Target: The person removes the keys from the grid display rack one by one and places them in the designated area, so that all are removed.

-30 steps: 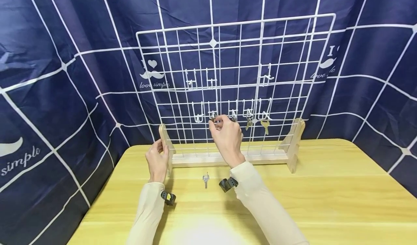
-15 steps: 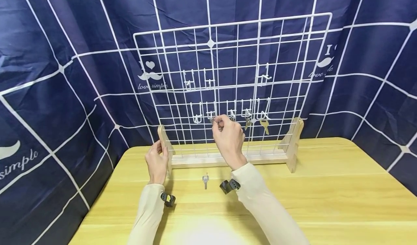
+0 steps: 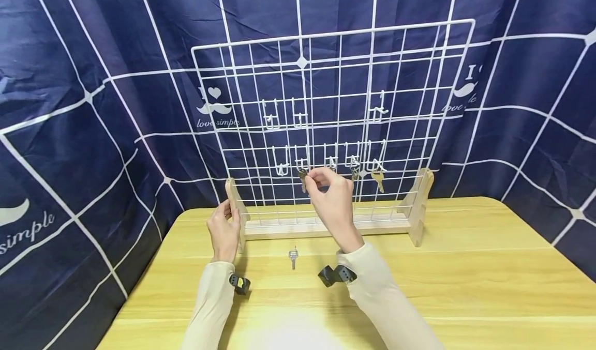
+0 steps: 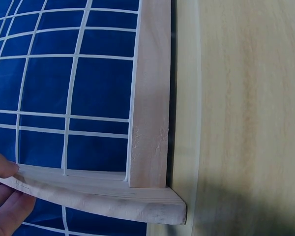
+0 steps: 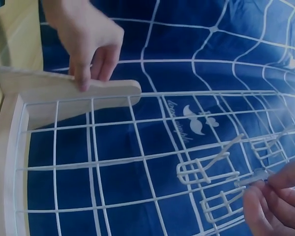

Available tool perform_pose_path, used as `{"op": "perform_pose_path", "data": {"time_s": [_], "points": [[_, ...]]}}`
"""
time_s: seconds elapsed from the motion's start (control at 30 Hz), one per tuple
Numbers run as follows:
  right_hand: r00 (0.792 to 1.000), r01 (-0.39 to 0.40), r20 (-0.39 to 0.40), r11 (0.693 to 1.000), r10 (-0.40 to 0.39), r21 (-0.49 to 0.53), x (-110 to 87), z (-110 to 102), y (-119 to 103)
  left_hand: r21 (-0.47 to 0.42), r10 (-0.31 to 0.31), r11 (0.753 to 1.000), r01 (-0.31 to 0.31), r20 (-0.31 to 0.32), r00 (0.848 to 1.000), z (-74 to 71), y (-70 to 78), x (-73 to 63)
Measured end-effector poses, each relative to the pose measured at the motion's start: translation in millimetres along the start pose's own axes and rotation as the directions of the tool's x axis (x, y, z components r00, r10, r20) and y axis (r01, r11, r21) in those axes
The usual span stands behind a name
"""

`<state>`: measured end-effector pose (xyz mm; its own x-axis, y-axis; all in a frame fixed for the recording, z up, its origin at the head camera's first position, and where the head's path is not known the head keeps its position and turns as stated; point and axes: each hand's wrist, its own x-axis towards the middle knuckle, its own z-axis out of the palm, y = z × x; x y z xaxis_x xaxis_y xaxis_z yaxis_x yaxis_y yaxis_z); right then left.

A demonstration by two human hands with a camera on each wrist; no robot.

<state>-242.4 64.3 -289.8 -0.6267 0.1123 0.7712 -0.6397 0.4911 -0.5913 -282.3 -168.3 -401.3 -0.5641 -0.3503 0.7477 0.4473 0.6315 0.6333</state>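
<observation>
My right hand (image 3: 332,197) pinches a small metal key (image 3: 302,177) between thumb and index finger, just at a white wire hook (image 3: 301,163) in the lower row. In the right wrist view the key (image 5: 255,177) sticks out from the fingertips beside the hook. My left hand (image 3: 225,231) grips the wooden end support (image 3: 236,195) of the white wire grid rack (image 3: 340,34), thumb on one face and fingers on the other. Further right, a brass key (image 3: 378,178) and another key (image 3: 355,173) hang from hooks. A silver key (image 3: 293,257) lies on the table before the rack.
The rack's wooden base bar (image 3: 284,229) stands on the yellow wooden table (image 3: 465,267). Several more hooks, such as an upper one (image 3: 377,113), jut forward from the grid. A dark blue curtain (image 3: 116,148) with white lines surrounds the table's back and sides.
My right hand has shifted slightly right and its wrist has turned, so more of the key shows below the hook. The left hand stays on the support.
</observation>
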Motion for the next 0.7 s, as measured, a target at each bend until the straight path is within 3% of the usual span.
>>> {"op": "perform_pose_path", "data": {"time_s": [0.23, 0.37, 0.47, 0.7], "points": [[0.995, -0.075, 0.078, 0.993, 0.068, 0.095, -4.0, -6, 2, 0.007, 0.011, 1.000, -0.011, -0.006, 1.000, -0.5, -1.6, -1.3], [0.981, -0.150, 0.143, 0.977, 0.128, 0.152, -7.8, -8, 9, -0.001, 0.021, 1.000, -0.021, -0.012, 1.000, -0.2, -1.0, 0.2], [0.959, -0.236, 0.204, 0.953, 0.197, 0.189, -12.9, -8, 17, -0.003, 0.014, 1.000, -0.014, -0.009, 1.000, -0.1, -0.3, 0.4], [0.885, -0.408, 0.331, 0.888, 0.328, 0.212, -28.2, -4, 40, 0.003, -0.002, 1.000, 0.002, -0.001, 1.000, 0.0, 1.0, 0.5]]}}
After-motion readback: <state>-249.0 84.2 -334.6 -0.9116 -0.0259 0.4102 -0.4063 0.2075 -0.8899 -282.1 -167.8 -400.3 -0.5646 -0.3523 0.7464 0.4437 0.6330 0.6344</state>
